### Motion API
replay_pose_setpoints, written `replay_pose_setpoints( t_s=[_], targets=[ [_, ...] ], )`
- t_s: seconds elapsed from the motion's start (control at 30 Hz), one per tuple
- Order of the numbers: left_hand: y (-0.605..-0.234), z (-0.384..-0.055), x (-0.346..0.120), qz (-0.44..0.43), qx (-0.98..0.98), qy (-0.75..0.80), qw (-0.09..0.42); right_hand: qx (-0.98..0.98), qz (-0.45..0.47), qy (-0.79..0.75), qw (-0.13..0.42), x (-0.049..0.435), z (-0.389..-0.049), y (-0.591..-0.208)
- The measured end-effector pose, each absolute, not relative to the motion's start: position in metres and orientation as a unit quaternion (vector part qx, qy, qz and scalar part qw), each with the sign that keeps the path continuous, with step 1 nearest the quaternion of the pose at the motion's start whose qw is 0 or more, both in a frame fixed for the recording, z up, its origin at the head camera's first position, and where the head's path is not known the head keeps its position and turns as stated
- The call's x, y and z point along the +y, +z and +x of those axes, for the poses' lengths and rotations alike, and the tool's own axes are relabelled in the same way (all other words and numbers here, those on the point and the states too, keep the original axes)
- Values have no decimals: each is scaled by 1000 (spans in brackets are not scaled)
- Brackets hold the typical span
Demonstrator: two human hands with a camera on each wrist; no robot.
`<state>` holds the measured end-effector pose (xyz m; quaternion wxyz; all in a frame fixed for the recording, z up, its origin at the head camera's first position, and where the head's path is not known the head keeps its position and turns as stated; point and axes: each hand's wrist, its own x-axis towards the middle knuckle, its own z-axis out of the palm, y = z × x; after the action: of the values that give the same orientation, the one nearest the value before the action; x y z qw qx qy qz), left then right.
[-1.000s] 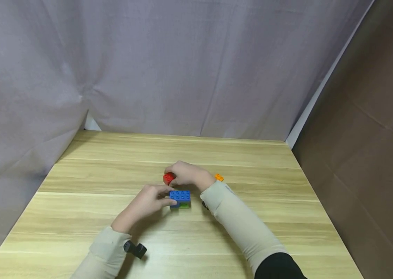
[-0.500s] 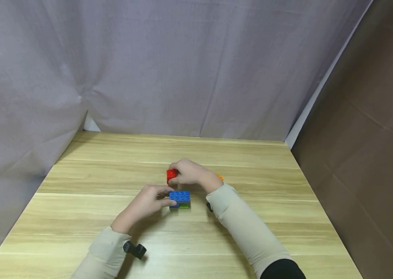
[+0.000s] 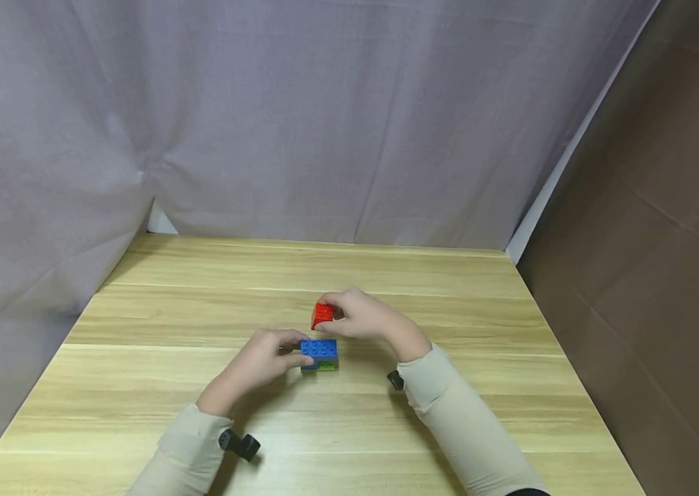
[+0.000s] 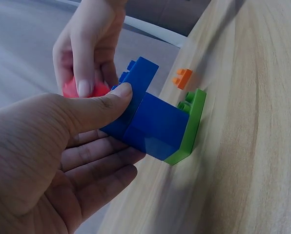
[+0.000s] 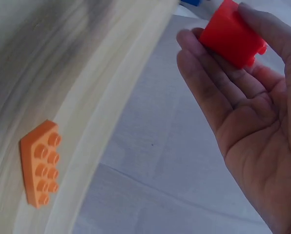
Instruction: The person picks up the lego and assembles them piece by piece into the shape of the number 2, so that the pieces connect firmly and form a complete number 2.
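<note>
Red brick [image 5: 232,34], two blue bricks [image 4: 157,124], one green brick [image 4: 193,124], one orange brick [image 5: 34,165].

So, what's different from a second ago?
The right hand has carried the red brick to the person's right, now roughly beyond the blue brick in the head view. Nothing was newly grasped or let go. The left hand still holds the blue brick in the same place.

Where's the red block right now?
In the head view, the red block is pinched in the right hand, appearing just above the blue block held by the left hand.
</note>
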<state>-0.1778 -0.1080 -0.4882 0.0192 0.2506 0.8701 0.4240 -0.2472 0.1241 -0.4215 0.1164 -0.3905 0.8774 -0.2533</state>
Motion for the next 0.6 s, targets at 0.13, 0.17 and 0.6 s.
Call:
replay_pose_setpoints(
  t_s=[0.13,0.17,0.6],
  targets=[
    [-489,-179,-109,253,869,425,18,869,-401,-266,113,133,-235,-419],
    [-489,-179,-110,253,868,426,20,868,-405,-264,109,135,-233,-419],
    [-490,-177,-110,240,872,425,25,866,-392,-279,135,150,-202,-424]
  ],
)
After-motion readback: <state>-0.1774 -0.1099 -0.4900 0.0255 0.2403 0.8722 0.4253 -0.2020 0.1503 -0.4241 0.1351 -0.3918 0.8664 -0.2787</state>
